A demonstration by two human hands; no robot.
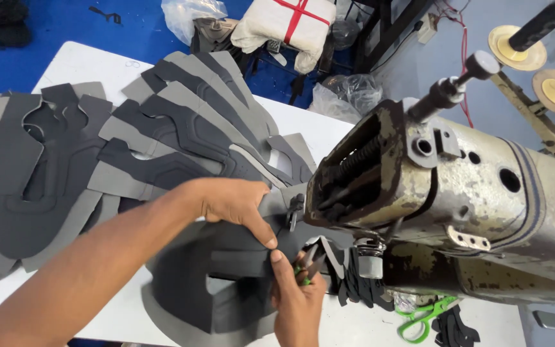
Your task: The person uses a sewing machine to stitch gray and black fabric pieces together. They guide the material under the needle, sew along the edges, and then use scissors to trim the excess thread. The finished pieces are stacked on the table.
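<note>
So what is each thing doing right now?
Left hand: pressing the grey shoe piece flat.
Right hand: gripping small green snips.
Sewing machine: worn, paint chipped.
Cut pieces: fanned out on the table.
Green scissors: lying unused.

A sewing workshop, probably for shoe uppers: a worn industrial sewing machine [444, 193] stands on a white surface [85, 64] stacked with cut grey pieces [181, 128], thread spools [534, 32] behind, bagged bundles [284, 26] on the blue floor [65, 19].
</note>
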